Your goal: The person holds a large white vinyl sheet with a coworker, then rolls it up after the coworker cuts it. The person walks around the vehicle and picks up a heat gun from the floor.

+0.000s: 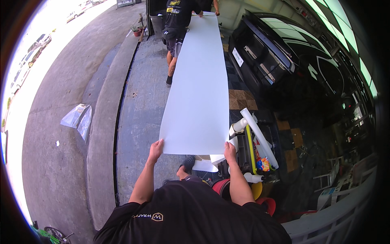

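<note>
A long white sheet (198, 89) stretches away from me, held up above the floor. My left hand (156, 151) is closed on its near left corner, and my right hand (230, 152) grips the near right corner. The near edge runs fairly straight between my hands. At the far end a person in a black shirt (177, 20) stands at the sheet's left side. Another person's arm (216, 7) reaches to the far right corner.
A dark vehicle (260, 53) stands to the right. Nearer, a cart (252, 152) holds white rolls (260, 138), with a red bucket (221, 188) beside it. Crumpled clear plastic (79, 118) lies on the concrete at left. Potted plants (137, 32) stand farther back.
</note>
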`<state>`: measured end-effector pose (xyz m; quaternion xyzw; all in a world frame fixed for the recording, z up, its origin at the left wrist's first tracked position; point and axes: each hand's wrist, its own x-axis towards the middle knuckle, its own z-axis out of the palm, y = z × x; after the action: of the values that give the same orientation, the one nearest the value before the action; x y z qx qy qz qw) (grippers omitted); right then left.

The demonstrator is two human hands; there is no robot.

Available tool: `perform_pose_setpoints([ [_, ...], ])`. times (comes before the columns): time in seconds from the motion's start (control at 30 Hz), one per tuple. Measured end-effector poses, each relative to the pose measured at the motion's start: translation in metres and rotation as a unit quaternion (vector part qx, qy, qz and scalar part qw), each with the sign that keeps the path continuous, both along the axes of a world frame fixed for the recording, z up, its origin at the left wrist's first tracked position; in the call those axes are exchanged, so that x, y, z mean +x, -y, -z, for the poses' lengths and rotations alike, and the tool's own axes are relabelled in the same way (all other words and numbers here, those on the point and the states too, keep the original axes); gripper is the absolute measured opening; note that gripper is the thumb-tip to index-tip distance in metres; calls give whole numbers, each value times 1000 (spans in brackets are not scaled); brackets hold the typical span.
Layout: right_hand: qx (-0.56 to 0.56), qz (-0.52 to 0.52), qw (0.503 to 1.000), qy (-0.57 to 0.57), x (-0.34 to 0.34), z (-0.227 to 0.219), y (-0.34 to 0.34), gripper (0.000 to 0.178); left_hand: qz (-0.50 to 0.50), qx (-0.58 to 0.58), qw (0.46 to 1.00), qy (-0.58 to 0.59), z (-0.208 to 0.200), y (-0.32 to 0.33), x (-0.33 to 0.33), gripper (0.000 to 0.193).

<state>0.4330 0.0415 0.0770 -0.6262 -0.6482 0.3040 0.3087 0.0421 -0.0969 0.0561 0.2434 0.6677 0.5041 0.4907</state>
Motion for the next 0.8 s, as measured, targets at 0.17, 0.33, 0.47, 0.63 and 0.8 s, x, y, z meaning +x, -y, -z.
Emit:
perform_pose_setpoints([
  [0.17,-23,12,999,20,0,2,-3,38,4,14,1000,-15,-3,-2,-2,44],
  [0.33,7,-4,1000,12,1,5,-4,42,4,21,1000,-3,-1,-2,-2,43],
  [0.47,-7,12,1000,3,1,7,-4,38,2,19,1000,-12,2,-2,-2,43],
  [0.63,12,-3,1000,1,1,5,-5,38,6,15,1000,-15,2,-2,-2,44],
  [0.8,3,0,1000,-7,1,4,-4,38,-4,12,1000,3,1,-2,0,43],
])
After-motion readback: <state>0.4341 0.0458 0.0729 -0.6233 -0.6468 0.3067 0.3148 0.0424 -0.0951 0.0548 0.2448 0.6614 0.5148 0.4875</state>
